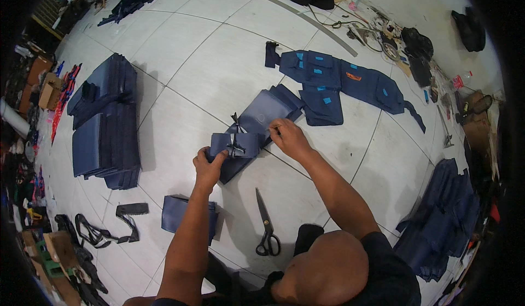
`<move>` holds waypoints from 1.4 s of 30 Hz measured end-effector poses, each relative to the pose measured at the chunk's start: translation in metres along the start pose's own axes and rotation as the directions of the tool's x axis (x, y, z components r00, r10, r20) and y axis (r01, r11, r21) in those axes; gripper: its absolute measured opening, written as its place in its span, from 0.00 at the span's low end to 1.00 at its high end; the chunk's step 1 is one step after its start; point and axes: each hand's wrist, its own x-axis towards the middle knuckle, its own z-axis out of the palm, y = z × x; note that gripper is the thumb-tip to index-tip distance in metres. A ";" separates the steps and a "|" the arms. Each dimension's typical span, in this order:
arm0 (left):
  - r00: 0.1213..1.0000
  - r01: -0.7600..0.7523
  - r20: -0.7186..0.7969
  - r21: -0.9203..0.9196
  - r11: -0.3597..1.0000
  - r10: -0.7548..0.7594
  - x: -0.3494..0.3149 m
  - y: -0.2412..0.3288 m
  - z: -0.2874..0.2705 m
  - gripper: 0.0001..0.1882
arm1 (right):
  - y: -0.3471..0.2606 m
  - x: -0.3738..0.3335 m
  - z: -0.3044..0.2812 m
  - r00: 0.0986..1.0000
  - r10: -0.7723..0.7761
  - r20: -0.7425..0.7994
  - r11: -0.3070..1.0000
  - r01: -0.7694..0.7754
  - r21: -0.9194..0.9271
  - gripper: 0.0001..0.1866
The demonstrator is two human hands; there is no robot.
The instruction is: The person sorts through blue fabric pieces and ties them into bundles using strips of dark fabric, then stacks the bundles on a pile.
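Note:
My left hand (210, 168) is closed on the lower left edge of a small navy fabric panel (249, 142), thumb on top. A dark tie with pale, shiny parts (235, 144) lies across that panel. Beneath it, a slanting stack of larger navy fabric pieces (268, 109) lies on the floor. My right hand (289, 136) is at the right edge of this stack, thumb and fingertips pinched together. Whatever sits in that pinch is too small to make out. Black-handled scissors (266, 224) lie nearer to me, blades pointing away.
Tall navy fabric stacks (106, 125) stand at left, with a smaller bundle (186, 218) by my left forearm. A pocketed navy belt (350, 79) lies spread out far right. Black webbing (109, 229) curls at lower left, a navy heap (440, 224) at right. A long grey strip (295, 13) crosses the far floor.

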 end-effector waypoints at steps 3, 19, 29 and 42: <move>1.000 -0.004 -0.015 0.011 1.000 0.005 -0.002 0.004 0.003 0.46 | 0.000 -0.001 -0.004 0.997 0.081 -0.005 0.991 -0.080 0.102 0.07; 0.997 -0.049 -0.052 0.012 0.999 0.049 0.003 -0.008 0.005 0.45 | 0.001 -0.003 0.000 0.998 0.037 -0.043 0.998 -0.035 0.044 0.05; 0.984 0.180 0.038 -0.281 0.943 -0.176 -0.019 0.008 -0.002 0.54 | 0.000 -0.024 0.000 0.951 0.151 -0.270 0.931 -0.045 0.363 0.07; 0.953 0.300 0.211 -0.553 0.777 -0.217 -0.013 -0.025 0.009 0.24 | -0.069 0.023 0.019 0.814 0.438 0.381 0.898 -0.414 -0.147 0.38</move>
